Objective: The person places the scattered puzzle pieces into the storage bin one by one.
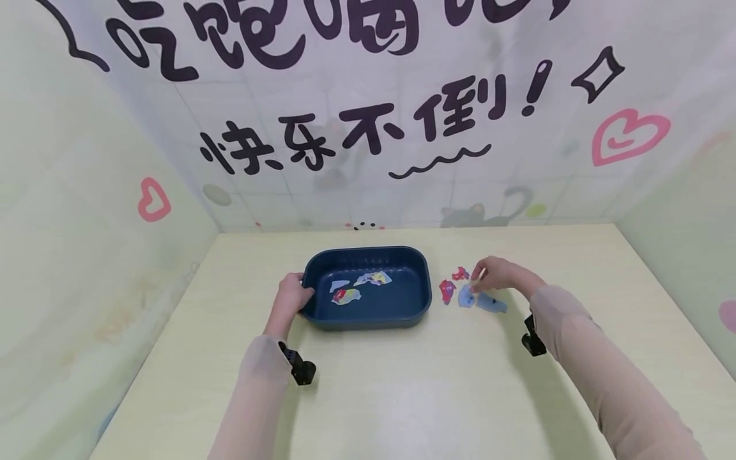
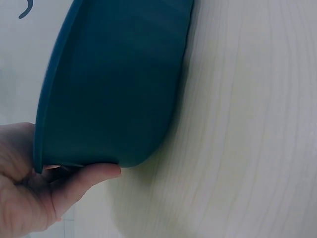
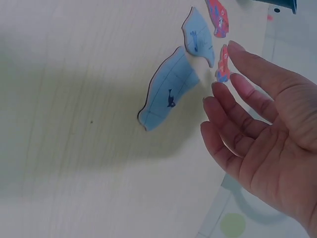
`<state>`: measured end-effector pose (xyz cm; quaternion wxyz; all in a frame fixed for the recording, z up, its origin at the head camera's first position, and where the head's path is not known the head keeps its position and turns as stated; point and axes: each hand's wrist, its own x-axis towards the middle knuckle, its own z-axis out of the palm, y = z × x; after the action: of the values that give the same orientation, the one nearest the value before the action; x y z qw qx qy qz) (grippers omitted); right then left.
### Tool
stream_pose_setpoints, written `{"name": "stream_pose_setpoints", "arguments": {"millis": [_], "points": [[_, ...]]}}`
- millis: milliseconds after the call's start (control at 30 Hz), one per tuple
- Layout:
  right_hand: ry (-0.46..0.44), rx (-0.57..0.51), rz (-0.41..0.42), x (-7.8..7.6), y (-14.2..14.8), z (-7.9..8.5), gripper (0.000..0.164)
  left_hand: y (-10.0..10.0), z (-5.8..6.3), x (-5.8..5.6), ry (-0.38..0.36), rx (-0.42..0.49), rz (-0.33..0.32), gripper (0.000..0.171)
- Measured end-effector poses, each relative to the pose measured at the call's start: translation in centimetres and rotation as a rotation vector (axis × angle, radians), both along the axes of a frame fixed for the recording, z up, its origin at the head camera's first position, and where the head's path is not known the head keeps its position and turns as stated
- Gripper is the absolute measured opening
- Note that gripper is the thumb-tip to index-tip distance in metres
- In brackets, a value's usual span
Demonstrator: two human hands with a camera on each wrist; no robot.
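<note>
At the left end of a dark blue rectangular basin [image 1: 368,322], my left hand [image 1: 292,296] grips the wall; in the left wrist view its thumb [image 2: 91,179] lies against the basin's outside. Three puzzle pieces lie inside, among them a red and yellow one [image 1: 346,296]. Just above pieces on the table, my right hand [image 1: 499,273] has loosely bent fingers, with a gap between thumb and fingers and nothing visible in it. Below it are two pale blue pieces, a longer one [image 3: 168,91] and a shorter one [image 3: 198,37]. Two red pieces [image 1: 446,291] lie beside them.
The basin stands on a pale wood-grain table [image 1: 379,390]. Behind it rises a printed backdrop [image 1: 322,198] with black lettering, and similar panels flank both sides. Each wrist carries a small black camera [image 1: 301,370].
</note>
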<state>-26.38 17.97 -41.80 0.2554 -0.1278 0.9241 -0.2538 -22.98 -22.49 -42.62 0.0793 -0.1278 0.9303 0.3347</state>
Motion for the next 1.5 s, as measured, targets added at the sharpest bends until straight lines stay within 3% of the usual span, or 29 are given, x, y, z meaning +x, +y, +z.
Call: {"name": "stream_pose_setpoints", "arguments": {"millis": [167, 400, 733, 1133, 1500], "points": [[0.036, 0.068, 0.042, 0.8, 0.8, -0.4, 0.029, -0.1, -0.2, 0.1, -0.006, 0.019, 0.010, 0.043], [-0.012, 0.093, 0.002, 1.9, 1.2, -1.0, 0.042, -0.5, -0.4, 0.4, 0.001, 0.021, 0.019, 0.041], [0.011, 0.111, -0.035, 2.0, 0.4, -0.6, 0.030, -0.8, -0.1, 0.3, 0.031, 0.029, 0.014, 0.042], [-0.087, 0.000, -0.038, 2.5, 1.3, -1.4, 0.026, -0.6, -0.9, 0.7, 0.037, 0.050, 0.016, 0.042], [-0.182, -0.121, -0.069, 2.7, 2.6, -1.5, 0.019, -0.4, -0.8, 0.6, 0.045, 0.044, 0.011, 0.041]]}}
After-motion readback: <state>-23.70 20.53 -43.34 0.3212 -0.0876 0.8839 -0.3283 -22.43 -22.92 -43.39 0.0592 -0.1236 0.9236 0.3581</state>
